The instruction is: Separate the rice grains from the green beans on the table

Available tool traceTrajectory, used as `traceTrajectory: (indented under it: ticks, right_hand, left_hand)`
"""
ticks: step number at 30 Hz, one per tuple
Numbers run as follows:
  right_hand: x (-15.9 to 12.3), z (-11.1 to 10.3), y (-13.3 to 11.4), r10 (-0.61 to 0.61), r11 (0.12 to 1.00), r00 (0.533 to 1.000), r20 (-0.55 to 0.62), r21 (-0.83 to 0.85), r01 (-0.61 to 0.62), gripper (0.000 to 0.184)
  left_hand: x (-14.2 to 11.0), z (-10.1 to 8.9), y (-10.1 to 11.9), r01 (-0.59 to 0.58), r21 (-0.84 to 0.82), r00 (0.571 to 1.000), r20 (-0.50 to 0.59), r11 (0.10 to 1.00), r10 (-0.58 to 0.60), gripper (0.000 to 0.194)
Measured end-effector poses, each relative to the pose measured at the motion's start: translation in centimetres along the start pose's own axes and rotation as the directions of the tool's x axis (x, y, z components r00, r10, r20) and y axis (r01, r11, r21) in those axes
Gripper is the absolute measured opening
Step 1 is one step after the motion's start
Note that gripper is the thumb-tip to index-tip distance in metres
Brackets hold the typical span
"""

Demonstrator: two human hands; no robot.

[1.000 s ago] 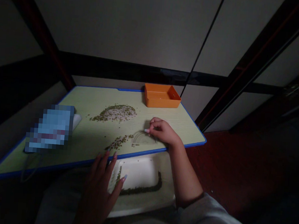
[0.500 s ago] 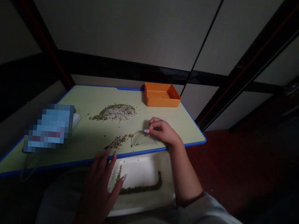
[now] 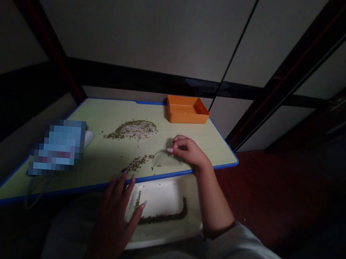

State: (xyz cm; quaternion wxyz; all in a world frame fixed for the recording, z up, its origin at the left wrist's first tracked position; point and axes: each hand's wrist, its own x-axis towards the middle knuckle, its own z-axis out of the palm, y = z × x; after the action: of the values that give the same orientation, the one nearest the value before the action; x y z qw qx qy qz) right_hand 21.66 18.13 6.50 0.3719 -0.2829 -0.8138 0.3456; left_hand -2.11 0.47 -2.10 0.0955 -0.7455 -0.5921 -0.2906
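Observation:
My right hand is closed, thumb and fingers pinching the top of a clear protractor. The protractor's curved side faces away from me, close to the blue table edge. To its left lies a small strip of mixed green and pale grains. A larger heap of the same grains is farther back. My left hand has its fingers spread, fingertips by the table's front edge, thumb over a white basin. Dark green grains line the basin's near and side edges.
An orange box stands at the back right of the pale table. At the left lies a blurred-out blue item, with a loop of cord hanging below. Cabinet panels rise behind the table.
The protractor has shifted slightly away from the front edge, leaving a grain or two in front of it. My left hand has barely moved.

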Motion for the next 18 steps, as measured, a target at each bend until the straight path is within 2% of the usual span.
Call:
traceTrajectory:
  ticks: [8, 15, 18]
  right_hand:
    - [-0.05, 0.07, 0.17, 0.007, 1.0, 1.0, -0.025, -0.005, -0.007, 0.022]
    - [0.0, 0.01, 0.04, 0.063, 0.998, 0.997, -0.053, -0.016, -0.064, 0.022]
    - [-0.04, 0.01, 0.1, 0.048, 0.999, 0.997, -0.065, 0.005, -0.047, 0.021]
  left_hand:
    - [0.11, 0.01, 0.13, -0.004, 0.002, 1.0, 0.003, 1.0, 0.004, 0.074]
    - [0.23, -0.08, 0.16, -0.011, 0.004, 1.0, -0.008, 1.0, 0.011, 0.074]
    - [0.18, -0.09, 0.06, -0.019, 0.009, 1.0, -0.007, 1.0, 0.019, 0.075]
